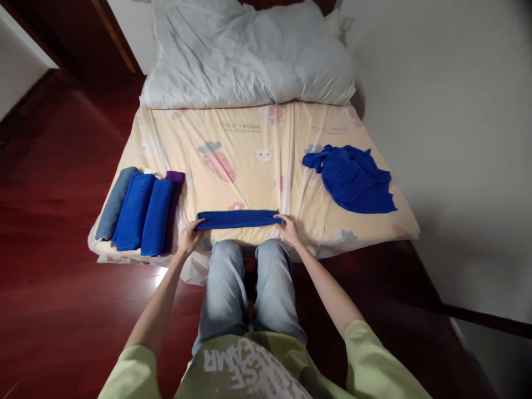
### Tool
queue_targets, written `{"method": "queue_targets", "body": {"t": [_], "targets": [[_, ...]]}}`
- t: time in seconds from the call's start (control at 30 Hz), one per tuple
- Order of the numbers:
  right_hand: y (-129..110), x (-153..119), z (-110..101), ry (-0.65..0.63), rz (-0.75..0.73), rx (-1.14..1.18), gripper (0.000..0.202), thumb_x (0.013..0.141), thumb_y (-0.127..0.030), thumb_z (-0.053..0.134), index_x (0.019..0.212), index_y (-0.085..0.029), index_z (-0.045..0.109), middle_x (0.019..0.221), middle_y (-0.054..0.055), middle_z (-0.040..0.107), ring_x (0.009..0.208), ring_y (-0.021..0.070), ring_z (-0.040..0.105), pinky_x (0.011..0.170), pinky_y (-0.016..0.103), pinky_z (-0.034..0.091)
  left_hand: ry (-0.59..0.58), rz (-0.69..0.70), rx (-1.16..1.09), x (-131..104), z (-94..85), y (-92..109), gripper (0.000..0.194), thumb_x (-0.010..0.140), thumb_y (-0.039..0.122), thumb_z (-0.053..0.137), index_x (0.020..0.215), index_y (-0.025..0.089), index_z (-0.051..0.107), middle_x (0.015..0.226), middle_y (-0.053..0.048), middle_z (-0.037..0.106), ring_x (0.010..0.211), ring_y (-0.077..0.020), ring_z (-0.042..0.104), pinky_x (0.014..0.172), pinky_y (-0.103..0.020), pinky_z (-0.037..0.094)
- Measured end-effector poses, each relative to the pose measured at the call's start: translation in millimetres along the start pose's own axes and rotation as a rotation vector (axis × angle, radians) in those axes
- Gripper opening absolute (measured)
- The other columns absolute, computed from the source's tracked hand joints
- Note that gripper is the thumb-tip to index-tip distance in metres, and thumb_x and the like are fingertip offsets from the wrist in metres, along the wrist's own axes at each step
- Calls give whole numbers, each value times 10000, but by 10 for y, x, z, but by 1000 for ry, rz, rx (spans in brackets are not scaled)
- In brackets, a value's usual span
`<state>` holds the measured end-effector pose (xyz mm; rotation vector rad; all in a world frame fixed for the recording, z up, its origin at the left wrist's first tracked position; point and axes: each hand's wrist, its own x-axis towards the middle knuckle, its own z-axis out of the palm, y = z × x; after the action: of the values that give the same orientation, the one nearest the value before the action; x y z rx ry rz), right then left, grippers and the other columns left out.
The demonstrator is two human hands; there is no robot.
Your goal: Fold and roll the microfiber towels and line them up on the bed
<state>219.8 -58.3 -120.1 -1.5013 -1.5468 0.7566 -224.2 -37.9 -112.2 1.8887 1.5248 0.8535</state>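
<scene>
A blue towel (238, 219), folded into a long narrow strip, lies across the near edge of the bed just beyond my knees. My left hand (191, 235) is closed on its left end, and my right hand (287, 228) pinches the right end. To the left sit several folded or rolled cloths: a grey-blue roll (117, 204), two blue towels (135, 213) (157, 217) and a purple cloth (176, 191) partly hidden behind them. At the right a heap of crumpled blue cloth (353, 178) is spread loosely.
The bed (253, 160) has a cream sheet printed with carrots and rabbits. A large pale quilt or bag (249, 61) fills its far end. A wall (436, 111) runs along the right; dark red floor (54, 221) lies to the left.
</scene>
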Motion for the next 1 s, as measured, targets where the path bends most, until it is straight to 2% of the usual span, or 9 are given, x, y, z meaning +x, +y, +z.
{"method": "queue_targets", "body": {"t": [0.07, 0.13, 0.2, 0.27, 0.43, 0.63, 0.87, 0.93, 1.0], "targets": [[36, 51, 23, 51, 83, 60, 344, 841, -378, 670, 1104, -168, 737, 1103, 107, 763, 1045, 266, 685, 998, 429, 532, 58, -71, -38, 43, 4, 12, 492, 899, 440, 574, 1313, 191, 672, 1279, -109, 732, 1211, -274, 682, 1088, -404, 526], [55, 89, 49, 95, 158, 91, 386, 830, -496, 699, 1026, -164, 725, 974, 84, 753, 916, 242, 678, 883, 373, 549, 108, -164, -37, 83, 10, 42, 539, 905, 525, 590, 1322, 192, 668, 1177, -96, 753, 1080, -260, 715, 987, -365, 563], [64, 123, 76, 121, 199, 108, 405, 824, -566, 707, 922, -173, 702, 846, 50, 718, 803, 212, 645, 780, 324, 533, 150, -245, -18, 127, 21, 76, 586, 892, 576, 602, 1330, 191, 669, 1026, -72, 753, 899, -230, 712, 850, -325, 576], [72, 159, 103, 142, 213, 109, 424, 822, -608, 709, 835, -186, 669, 769, 29, 682, 739, 192, 614, 714, 299, 507, 189, -284, -16, 178, 37, 103, 610, 880, 592, 616, 1335, 189, 669, 944, -51, 730, 812, -206, 683, 784, -301, 560], [119, 268, 188, 240, 224, 101, 438, 801, -613, 738, 844, -181, 687, 808, 61, 718, 761, 209, 648, 709, 309, 510, 277, -333, -60, 338, 78, 154, 587, 858, 564, 664, 1301, 179, 669, 1007, -62, 725, 856, -202, 680, 812, -298, 551], [175, 339, 291, 300, 239, 87, 415, 790, -583, 749, 830, -172, 703, 786, 71, 730, 711, 202, 650, 679, 314, 523, 309, -381, 7, 509, 124, 161, 520, 848, 526, 701, 1247, 195, 668, 956, -55, 727, 869, -217, 693, 851, -325, 551], [120, 336, 300, 299, 267, 3, 384, 803, -552, 737, 850, -174, 694, 752, 57, 697, 672, 197, 628, 652, 316, 512, 356, -342, 61, 522, 187, 127, 405, 882, 473, 685, 1172, 192, 660, 1011, -78, 689, 922, -239, 679, 886, -354, 547], [51, 343, 273, 317, 252, -53, 388, 815, -510, 737, 986, -162, 710, 854, 80, 714, 732, 213, 646, 705, 341, 543, 381, -259, 107, 498, 177, 133, 325, 906, 432, 661, 1126, 193, 670, 1111, -114, 656, 1025, -269, 657, 962, -394, 529], [-45, 346, 234, 339, 164, -153, 406, 845, -434, 722, 1141, -156, 698, 1038, 123, 709, 881, 244, 670, 834, 386, 569, 319, -107, 158, 463, 148, 137, 240, 931, 392, 634, 1077, 209, 687, 1170, -126, 642, 1123, -294, 623, 1037, -433, 493]]}}
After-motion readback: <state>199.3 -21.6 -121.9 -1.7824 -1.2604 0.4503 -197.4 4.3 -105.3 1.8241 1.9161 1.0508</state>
